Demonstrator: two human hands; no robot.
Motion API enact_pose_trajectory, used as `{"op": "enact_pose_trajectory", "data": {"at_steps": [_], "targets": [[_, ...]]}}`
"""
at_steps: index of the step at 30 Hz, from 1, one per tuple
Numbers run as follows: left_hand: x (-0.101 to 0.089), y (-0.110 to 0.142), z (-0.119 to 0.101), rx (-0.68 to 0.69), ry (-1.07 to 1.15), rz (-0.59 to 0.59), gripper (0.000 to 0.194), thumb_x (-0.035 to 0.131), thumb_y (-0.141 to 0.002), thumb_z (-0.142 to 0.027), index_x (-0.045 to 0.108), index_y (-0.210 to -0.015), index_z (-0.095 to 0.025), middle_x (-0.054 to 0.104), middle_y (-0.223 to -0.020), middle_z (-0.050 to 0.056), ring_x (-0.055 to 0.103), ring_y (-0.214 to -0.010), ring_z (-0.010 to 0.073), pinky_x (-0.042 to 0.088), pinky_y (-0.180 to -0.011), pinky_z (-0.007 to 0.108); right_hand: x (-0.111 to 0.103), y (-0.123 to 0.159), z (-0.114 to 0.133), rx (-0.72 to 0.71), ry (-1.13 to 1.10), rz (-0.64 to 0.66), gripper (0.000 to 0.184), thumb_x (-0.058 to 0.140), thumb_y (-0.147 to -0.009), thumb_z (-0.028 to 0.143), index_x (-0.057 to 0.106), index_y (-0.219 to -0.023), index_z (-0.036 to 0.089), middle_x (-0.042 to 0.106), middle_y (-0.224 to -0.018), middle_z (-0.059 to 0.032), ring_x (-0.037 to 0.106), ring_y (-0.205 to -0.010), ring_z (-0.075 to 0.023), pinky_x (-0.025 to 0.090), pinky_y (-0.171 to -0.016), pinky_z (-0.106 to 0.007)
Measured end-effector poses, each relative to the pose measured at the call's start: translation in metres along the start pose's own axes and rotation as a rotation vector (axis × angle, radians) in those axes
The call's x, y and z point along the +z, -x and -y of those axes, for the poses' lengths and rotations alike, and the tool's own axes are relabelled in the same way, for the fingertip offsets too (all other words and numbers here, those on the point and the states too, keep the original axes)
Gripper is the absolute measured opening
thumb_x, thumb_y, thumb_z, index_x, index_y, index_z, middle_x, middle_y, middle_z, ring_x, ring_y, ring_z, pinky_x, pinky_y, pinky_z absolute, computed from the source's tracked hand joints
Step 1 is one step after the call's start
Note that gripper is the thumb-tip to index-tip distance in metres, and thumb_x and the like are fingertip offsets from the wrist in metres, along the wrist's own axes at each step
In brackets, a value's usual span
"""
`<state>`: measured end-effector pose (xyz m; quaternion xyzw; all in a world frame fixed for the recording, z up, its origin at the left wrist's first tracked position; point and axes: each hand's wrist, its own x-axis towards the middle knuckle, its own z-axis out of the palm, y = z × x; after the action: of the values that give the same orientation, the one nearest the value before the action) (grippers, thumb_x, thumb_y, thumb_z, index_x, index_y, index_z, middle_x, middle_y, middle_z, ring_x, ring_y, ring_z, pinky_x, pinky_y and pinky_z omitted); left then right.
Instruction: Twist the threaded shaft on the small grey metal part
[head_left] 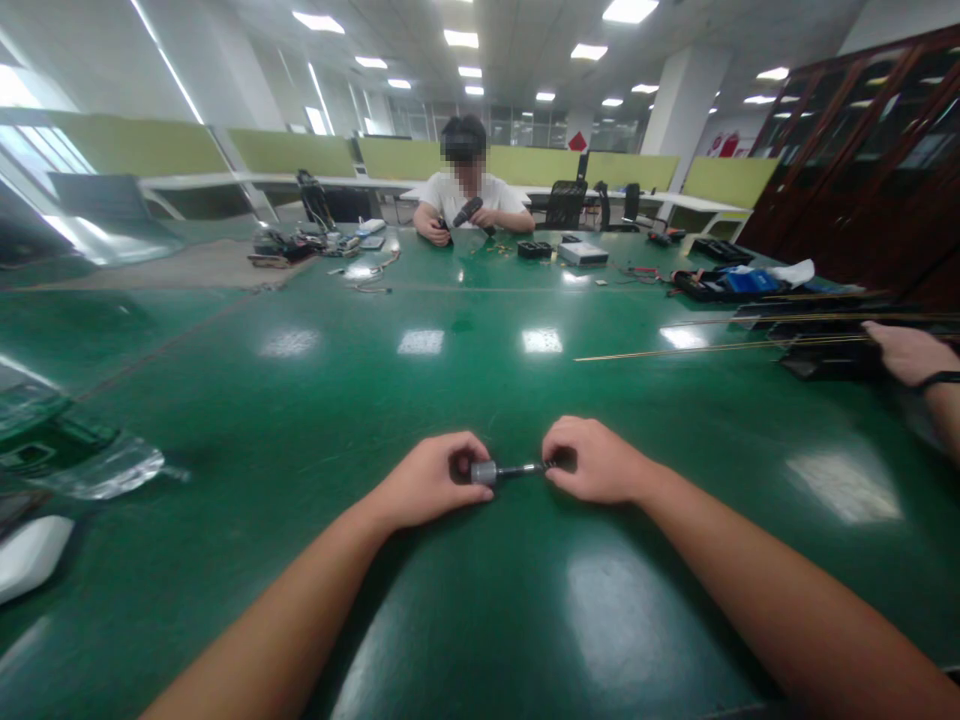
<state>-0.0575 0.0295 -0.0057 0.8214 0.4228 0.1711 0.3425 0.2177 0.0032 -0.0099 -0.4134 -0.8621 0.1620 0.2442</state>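
Note:
My left hand (pixel 442 475) is closed around the thick end of a short grey metal cylinder with a thin dark shaft (pixel 484 473). The shaft points right, roughly level, just above the green tabletop (pixel 420 610). At its far tip, the fingers of my right hand (pixel 592 458) pinch the end, where a small dark ridged part shows. The exact kind of the piece is too small to make out. Part of the cylinder is hidden in my left palm.
Across the table a person (pixel 472 190) holds a power drill (pixel 467 211). Another person's hand (pixel 911 352) at right touches thin brass-coloured rods (pixel 675 351). A clear plastic bottle (pixel 82 455) lies at left, with a white object (pixel 34 555) nearby. Black trays (pixel 832 355) stand at right.

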Motion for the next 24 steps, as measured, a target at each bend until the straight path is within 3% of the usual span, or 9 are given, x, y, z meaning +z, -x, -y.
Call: {"op": "enact_pose_trajectory", "data": {"at_steps": [5, 9, 13, 24], "targets": [[-0.001, 0.001, 0.0, 0.007, 0.003, 0.002, 0.034, 0.082, -0.069, -0.032, 0.069, -0.098, -0.019, 0.066, -0.082, 0.0, 0.062, -0.077, 0.0186, 0.048, -0.069, 0.027, -0.005, 0.0, -0.001, -0.014, -0.024, -0.005, 0.009, 0.069, -0.073, 0.012, 0.068, -0.079, 0.018, 0.07, -0.084, -0.004, 0.062, -0.082, -0.0184, 0.05, -0.079, -0.031], [-0.004, 0.002, -0.005, 0.029, 0.025, -0.01, 0.045, 0.081, -0.072, -0.041, 0.069, -0.111, -0.019, 0.069, -0.091, 0.003, 0.063, -0.078, 0.0185, 0.049, -0.07, 0.028, -0.004, 0.0, 0.0, -0.019, -0.032, -0.006, 0.008, 0.069, -0.074, 0.013, 0.068, -0.079, 0.018, 0.071, -0.086, -0.0046, 0.063, -0.084, -0.0192, 0.05, -0.081, -0.032], [-0.007, 0.002, -0.01, 0.078, 0.029, 0.005, 0.03, 0.068, -0.086, -0.042, 0.075, -0.102, -0.018, 0.071, -0.091, 0.005, 0.064, -0.08, 0.0181, 0.049, -0.072, 0.027, -0.003, 0.0, 0.001, -0.019, -0.032, -0.006, 0.007, 0.069, -0.074, 0.014, 0.067, -0.08, 0.018, 0.071, -0.087, -0.0047, 0.063, -0.086, -0.0195, 0.05, -0.082, -0.033], [-0.001, 0.002, -0.011, 0.018, 0.07, 0.021, 0.028, 0.078, -0.074, -0.033, 0.073, -0.097, -0.018, 0.071, -0.085, 0.002, 0.064, -0.076, 0.0178, 0.051, -0.069, 0.027, -0.002, 0.002, 0.001, -0.034, -0.064, -0.016, 0.011, 0.069, -0.074, 0.012, 0.068, -0.082, 0.019, 0.07, -0.087, -0.0043, 0.062, -0.087, -0.0198, 0.051, -0.083, -0.034]]}}
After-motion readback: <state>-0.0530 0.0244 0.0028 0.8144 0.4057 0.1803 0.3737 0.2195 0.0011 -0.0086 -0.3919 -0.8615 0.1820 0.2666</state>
